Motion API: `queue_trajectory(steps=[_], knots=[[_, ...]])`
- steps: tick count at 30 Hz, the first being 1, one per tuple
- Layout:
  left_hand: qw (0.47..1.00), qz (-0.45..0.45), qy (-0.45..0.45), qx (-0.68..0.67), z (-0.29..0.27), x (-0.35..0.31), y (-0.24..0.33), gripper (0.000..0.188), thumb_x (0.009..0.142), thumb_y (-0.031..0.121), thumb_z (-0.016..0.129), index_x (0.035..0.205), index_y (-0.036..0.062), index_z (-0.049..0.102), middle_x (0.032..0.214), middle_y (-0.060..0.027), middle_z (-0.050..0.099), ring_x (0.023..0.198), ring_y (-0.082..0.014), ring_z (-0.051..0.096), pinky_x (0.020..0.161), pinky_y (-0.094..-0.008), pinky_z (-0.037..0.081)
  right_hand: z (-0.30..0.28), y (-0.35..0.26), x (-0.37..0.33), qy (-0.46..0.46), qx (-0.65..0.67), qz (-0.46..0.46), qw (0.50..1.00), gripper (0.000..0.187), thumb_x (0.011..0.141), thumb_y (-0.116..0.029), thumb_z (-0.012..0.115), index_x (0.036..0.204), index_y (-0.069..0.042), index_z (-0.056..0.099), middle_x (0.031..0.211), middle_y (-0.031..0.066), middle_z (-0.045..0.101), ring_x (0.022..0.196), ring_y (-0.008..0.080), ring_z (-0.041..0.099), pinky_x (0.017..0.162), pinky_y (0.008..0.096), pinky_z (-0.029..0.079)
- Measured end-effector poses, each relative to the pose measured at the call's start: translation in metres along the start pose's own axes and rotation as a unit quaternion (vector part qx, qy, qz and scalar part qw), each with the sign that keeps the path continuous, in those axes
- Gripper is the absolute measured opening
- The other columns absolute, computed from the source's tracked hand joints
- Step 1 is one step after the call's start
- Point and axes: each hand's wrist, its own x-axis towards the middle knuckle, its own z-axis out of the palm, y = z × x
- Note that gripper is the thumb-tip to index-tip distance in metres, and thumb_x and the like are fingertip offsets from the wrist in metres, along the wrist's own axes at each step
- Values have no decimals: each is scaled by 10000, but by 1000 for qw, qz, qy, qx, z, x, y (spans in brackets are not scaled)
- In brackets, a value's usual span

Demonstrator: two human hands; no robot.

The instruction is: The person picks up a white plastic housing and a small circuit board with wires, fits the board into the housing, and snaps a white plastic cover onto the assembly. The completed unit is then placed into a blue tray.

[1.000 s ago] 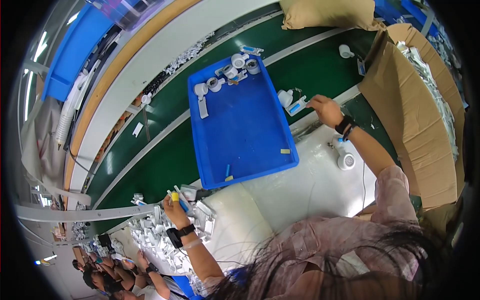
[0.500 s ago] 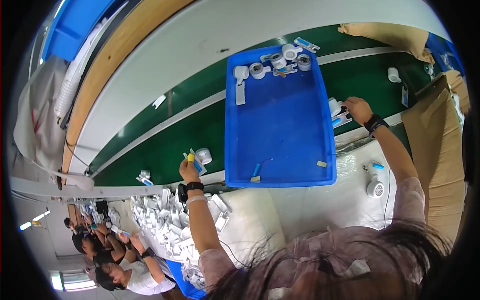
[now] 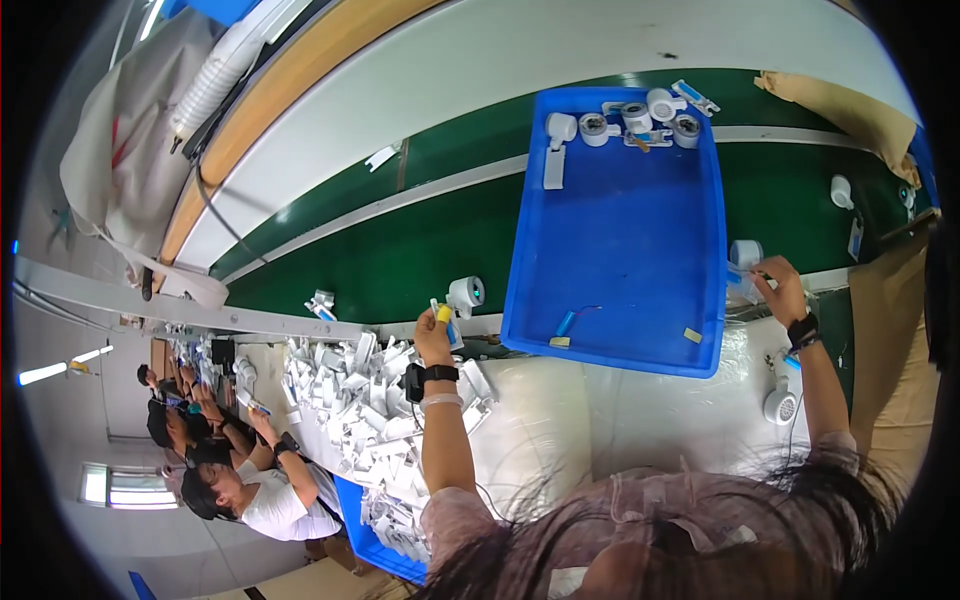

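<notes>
My left hand [image 3: 435, 342] is closed on the open handle of a small white handheld fan [image 3: 466, 292], over the green belt left of the blue tray. A yellow piece shows at its fingertips, and a bit of blue lies along the handle. The fan's round head points up and right, showing a dark centre with a greenish spot. Beyond the tray's right wall, my right hand [image 3: 782, 288] pinches the handle end of another white fan [image 3: 745, 254]. That fan's head rests close to the tray wall. Its handle is partly hidden by my fingers.
The blue tray [image 3: 620, 355] holds several fan parts at its far end and a small blue cylinder [image 3: 567, 323] near its front. White plastic parts [image 3: 370, 400] are heaped at the left. A fan with a grille [image 3: 780, 405] lies at the near right. Co-workers [image 3: 290, 500] sit at the far left.
The whole view has shifted, with the scene sitting further right. The fan in my left hand has turned, so its face now shows. My right hand stays at the other fan.
</notes>
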Motion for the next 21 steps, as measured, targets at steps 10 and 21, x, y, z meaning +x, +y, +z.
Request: queue_trajectory(steps=[10, 21], knots=[[999, -6, 32, -19, -23, -7, -23, 169, 883, -18, 617, 1051, -19, 626, 977, -66, 690, 862, -111, 647, 757, -212, 492, 14, -9, -18, -10, 44, 41, 998, 106, 811, -48, 702, 892, 10, 663, 813, 121, 646, 748, 237, 630, 679, 314, 482], [999, -3, 38, -30, -25, -8, -19, 174, 871, -32, 626, 1044, -19, 628, 965, -67, 690, 843, -109, 645, 751, -213, 491, 20, -6, -24, -7, 43, 55, 998, 124, 805, -49, 713, 894, 16, 656, 828, 121, 635, 751, 234, 616, 688, 313, 481]])
